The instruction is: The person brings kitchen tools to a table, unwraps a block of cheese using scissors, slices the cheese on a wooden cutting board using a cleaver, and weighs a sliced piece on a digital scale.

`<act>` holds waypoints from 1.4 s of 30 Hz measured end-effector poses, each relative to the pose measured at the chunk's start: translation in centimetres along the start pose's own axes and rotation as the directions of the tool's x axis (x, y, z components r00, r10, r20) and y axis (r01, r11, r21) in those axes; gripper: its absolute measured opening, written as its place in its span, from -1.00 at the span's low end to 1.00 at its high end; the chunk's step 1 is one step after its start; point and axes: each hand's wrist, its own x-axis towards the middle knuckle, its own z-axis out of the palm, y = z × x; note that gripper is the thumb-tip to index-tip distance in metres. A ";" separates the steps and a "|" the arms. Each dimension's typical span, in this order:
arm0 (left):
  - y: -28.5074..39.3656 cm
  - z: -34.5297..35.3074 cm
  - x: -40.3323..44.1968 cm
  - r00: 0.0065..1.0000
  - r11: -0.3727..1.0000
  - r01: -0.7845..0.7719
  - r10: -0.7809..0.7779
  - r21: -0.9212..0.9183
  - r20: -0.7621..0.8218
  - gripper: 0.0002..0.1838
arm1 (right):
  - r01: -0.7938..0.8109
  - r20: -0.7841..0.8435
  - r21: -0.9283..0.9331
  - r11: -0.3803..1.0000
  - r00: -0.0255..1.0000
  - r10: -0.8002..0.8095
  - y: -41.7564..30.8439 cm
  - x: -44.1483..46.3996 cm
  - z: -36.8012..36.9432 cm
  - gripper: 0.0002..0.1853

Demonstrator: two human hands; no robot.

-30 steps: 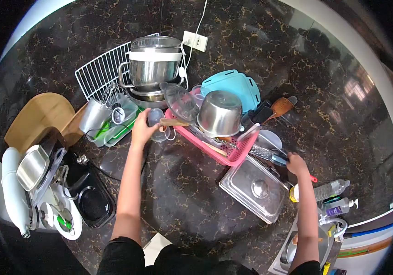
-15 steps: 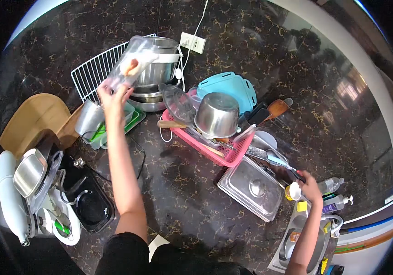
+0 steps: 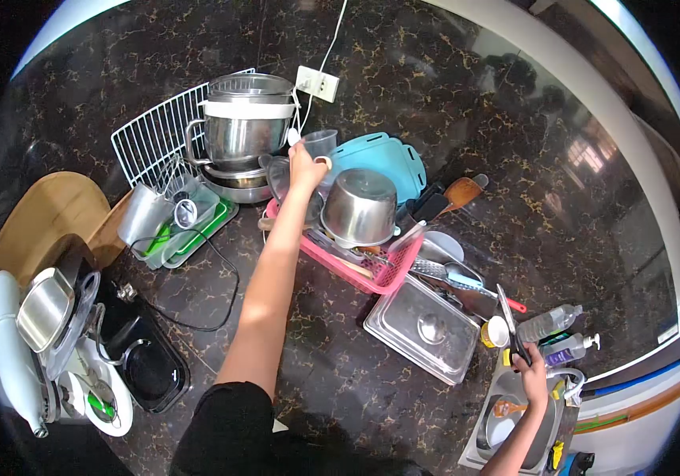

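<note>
My left hand (image 3: 307, 168) reaches over the back of the pink basket (image 3: 344, 272), fingers closed at a clear plastic container (image 3: 321, 143); the grip is partly hidden. An upturned steel pot (image 3: 360, 208) and a clear lid (image 3: 278, 178) lie in the basket beside this forearm. At the right, my right hand (image 3: 530, 369) is closed round the black handle of a knife (image 3: 508, 309), its blade pointing up and away from me. Close to the blade stand a yellow and white tub (image 3: 496, 332) and a clear bottle (image 3: 553, 321).
A steel tray with lid (image 3: 423, 329) lies in front of the basket. The sink (image 3: 479, 448) is at lower right, near a soap bottle (image 3: 574, 349). Steel pots (image 3: 241, 135) and a white wire rack (image 3: 145, 131) stand at the back left. A black cord (image 3: 233, 297) crosses the counter.
My left hand has moved right with the clear container, from before the steel pots to behind the basket. My right hand has come down toward the sink, bringing the knife away from the utensils.
</note>
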 end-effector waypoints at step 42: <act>28.3 -83.2 -96.4 0.485 0.926 0.246 -0.372 -0.285 -0.791 -0.79 | -0.119 0.110 -0.266 0.957 -0.990 -0.092 -16.3 -80.8 32.0 -0.30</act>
